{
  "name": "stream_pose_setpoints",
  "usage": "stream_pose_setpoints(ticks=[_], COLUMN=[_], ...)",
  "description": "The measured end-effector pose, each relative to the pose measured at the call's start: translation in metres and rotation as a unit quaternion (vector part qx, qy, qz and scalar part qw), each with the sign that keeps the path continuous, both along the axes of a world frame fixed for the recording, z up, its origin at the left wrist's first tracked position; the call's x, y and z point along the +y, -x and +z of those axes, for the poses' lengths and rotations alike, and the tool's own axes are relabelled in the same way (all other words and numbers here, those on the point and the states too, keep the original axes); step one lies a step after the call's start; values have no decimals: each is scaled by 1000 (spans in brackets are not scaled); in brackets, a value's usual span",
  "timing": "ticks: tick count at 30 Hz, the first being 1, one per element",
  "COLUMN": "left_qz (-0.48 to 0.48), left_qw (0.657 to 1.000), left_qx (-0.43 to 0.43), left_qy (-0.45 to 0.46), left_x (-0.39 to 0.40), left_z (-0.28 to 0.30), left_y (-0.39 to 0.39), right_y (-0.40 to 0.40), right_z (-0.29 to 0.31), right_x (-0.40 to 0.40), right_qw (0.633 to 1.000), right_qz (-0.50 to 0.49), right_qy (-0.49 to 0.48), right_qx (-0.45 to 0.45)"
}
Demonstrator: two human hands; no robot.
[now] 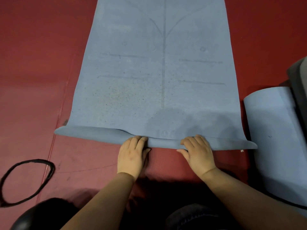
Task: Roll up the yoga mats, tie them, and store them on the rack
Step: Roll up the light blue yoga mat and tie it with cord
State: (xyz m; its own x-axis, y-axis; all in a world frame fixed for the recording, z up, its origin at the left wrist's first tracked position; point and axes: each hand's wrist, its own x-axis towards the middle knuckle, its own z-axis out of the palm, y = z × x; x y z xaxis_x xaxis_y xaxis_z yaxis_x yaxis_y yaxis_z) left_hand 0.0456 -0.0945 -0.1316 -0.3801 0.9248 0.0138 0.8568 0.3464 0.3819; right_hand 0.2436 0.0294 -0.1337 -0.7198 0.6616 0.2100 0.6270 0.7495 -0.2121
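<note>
A blue yoga mat [159,72] with faint alignment lines lies flat on the red floor and stretches away from me. Its near edge is turned over into a thin first roll [93,134] that runs across the width. My left hand [132,155] presses on that roll left of centre, fingers curled over the fold. My right hand [197,151] holds the roll right of centre the same way. A black strap loop [26,180] lies on the floor at the lower left, apart from the mat.
A rolled blue mat [272,138] lies at the right, with a dark grey rolled mat [299,80] behind it. Red floor mats [33,63] cover the ground, with a seam down the left. My dark-clothed knees fill the bottom edge.
</note>
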Motion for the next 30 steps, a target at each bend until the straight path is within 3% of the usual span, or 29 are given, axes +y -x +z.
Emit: stream_pose_setpoints(ticks=[6, 9, 13, 16, 21, 26, 30], left_qz=[-58, -85, -70, -48, -6, -17, -82], left_qw=[998, 992, 980, 977, 983, 1000, 996], left_qx=[-3, -13, -25, -45, -100, -7, 5], left_qy=[21, 92, 186, 204, 151, -5, -21], left_x=[23, 47, 66, 72, 69, 37, 30], left_z=[3, 14, 16, 15, 16, 10, 3], left_y=[24, 36, 41, 42, 40, 29, 37], right_y=[11, 24, 25, 13, 7, 17, 32], right_z=[12, 24, 31, 23, 10, 19, 34], right_x=[28, 47, 33, 17, 25, 63, 90], right_qw=[992, 983, 993, 998, 1000, 982, 913], right_qz=[4, -6, -5, -1, 7, 57, 8], right_qy=[115, 170, 81, 4, 13, 177, 392], right_qx=[-44, -74, -89, -55, -21, -24, -110])
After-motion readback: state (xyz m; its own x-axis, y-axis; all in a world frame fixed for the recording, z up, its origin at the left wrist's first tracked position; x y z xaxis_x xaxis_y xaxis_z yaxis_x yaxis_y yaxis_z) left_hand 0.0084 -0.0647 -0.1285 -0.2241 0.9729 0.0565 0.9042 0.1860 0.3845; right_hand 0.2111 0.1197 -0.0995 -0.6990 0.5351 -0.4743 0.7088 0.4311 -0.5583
